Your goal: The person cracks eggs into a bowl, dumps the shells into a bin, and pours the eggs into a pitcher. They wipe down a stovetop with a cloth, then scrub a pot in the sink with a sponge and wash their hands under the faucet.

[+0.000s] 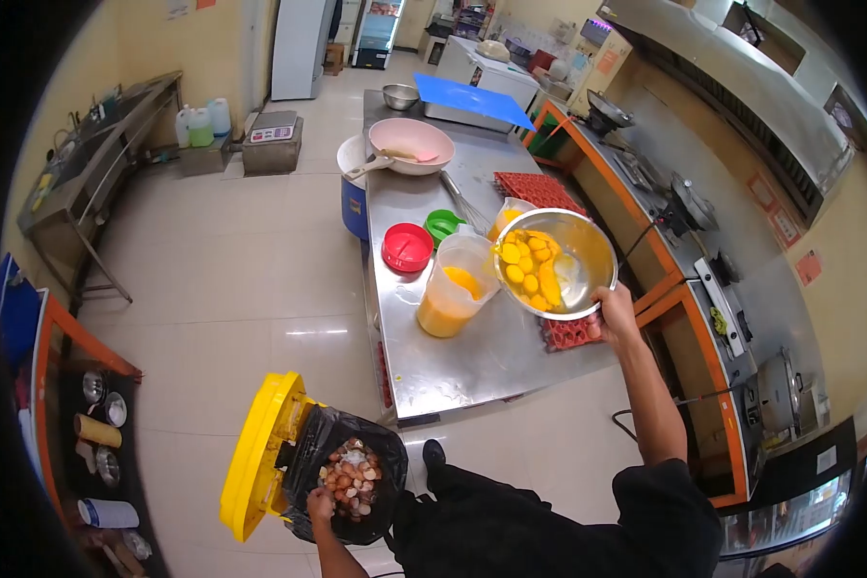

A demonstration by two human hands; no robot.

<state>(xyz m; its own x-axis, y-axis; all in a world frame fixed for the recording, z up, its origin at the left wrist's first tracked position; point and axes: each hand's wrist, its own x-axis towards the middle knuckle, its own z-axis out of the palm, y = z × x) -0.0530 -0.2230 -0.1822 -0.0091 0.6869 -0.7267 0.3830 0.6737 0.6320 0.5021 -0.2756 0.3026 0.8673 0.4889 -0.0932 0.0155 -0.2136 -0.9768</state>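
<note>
My right hand (615,314) grips the near right rim of a steel mixing bowl (593,252). The bowl tilts leftward, and whole egg yolks (530,265) are gathered on that side. Just left stands a clear plastic measuring jug (453,279) partly filled with orange-yellow egg liquid; a second jug (507,218) is partly hidden behind the bowl. My left hand (321,503) is closed at the left side of a bin lined with a black bag (383,445). Whatever its fingers hold is too small to name. Broken eggshells (352,477) lie inside the bag.
On the steel table (472,376) are a red container (407,248), a green one (443,226), a whisk (464,202), a pink pan (412,140) and red egg trays (539,189). The bin's yellow lid (260,458) stands open. Stoves (684,226) line the right wall.
</note>
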